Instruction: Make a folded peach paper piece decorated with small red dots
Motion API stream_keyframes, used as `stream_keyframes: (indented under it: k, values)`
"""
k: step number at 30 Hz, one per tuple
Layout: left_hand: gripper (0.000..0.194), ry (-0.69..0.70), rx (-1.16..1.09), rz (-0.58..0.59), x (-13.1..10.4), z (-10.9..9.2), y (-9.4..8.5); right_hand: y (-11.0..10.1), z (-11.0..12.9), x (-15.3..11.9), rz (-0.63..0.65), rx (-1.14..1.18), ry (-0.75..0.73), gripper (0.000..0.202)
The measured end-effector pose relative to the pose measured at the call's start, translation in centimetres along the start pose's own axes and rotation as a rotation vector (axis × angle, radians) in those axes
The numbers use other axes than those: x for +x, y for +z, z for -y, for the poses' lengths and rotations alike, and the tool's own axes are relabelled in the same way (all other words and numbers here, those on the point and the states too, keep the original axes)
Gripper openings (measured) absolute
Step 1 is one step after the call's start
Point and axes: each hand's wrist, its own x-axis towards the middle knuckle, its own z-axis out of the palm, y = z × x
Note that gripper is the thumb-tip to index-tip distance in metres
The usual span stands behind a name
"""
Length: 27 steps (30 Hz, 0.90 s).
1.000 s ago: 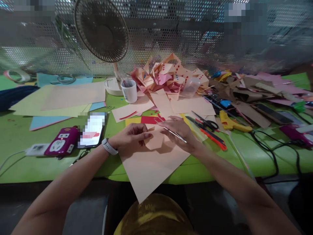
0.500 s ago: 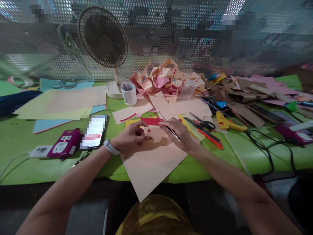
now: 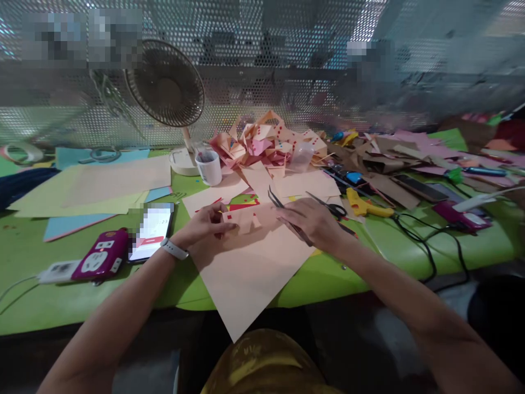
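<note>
My left hand [image 3: 210,220] pinches the left end of a small folded peach paper piece [image 3: 245,221]. The piece bears a little red square near its left end and a second red mark further right. My right hand [image 3: 310,220] is closed around dark tweezers [image 3: 275,198], whose two tips stand apart and point away from me. Its fingertips are by the piece's right side; whether they touch it I cannot tell. Beneath both hands lies a large peach paper sheet [image 3: 241,279], one corner toward me. Red paper [image 3: 244,207] shows just beyond the small piece.
Black scissors [image 3: 337,210] and a yellow glue gun [image 3: 365,204] lie right of my right hand. A phone [image 3: 152,232] and purple power socket [image 3: 103,254] lie left. Behind are a white cup [image 3: 209,168], a fan [image 3: 166,87] and a heap of folded paper pieces [image 3: 266,141].
My left hand has shifted left with the small paper piece, and my right hand is further from it. The tweezers' tips show spread apart now. The whole view has swung slightly.
</note>
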Motion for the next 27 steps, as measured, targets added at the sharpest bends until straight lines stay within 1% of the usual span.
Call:
stream_keyframes:
  k: [3,6,10,13,17,20,22,27]
  values:
    - [0.041,0.017,0.001,-0.035,-0.1,-0.4,0.1,0.5,0.8,-1.9,0.066,-0.012,-0.075,0.031]
    - [0.043,0.025,-0.017,-0.029,-0.2,-0.5,0.2,1.7,1.4,-3.3,0.127,-0.047,-0.161,0.030]
    - [0.044,0.027,-0.010,-0.035,-0.2,-0.6,0.1,2.8,1.6,-3.8,0.181,-0.084,-0.152,0.030]
    - [0.043,0.032,0.011,-0.032,-0.2,-0.7,0.1,2.5,1.6,-4.0,0.218,-0.092,-0.136,0.032]
    - [0.041,0.039,0.016,-0.044,-0.2,-0.8,0.0,1.4,1.2,-5.1,0.195,-0.100,-0.091,0.032]
    - [0.041,0.048,-0.003,-0.060,-0.3,-0.9,-0.1,0.2,-0.4,-6.5,0.152,-0.130,0.034,0.030]
    - [0.040,0.063,-0.020,-0.080,-0.3,-0.9,-0.3,-0.8,-2.1,-7.7,0.138,-0.145,0.174,0.028]
    - [0.038,0.125,-0.080,-0.139,0.0,-0.6,-1.0,-2.8,-7.0,-10.5,0.192,-0.194,0.570,0.026]
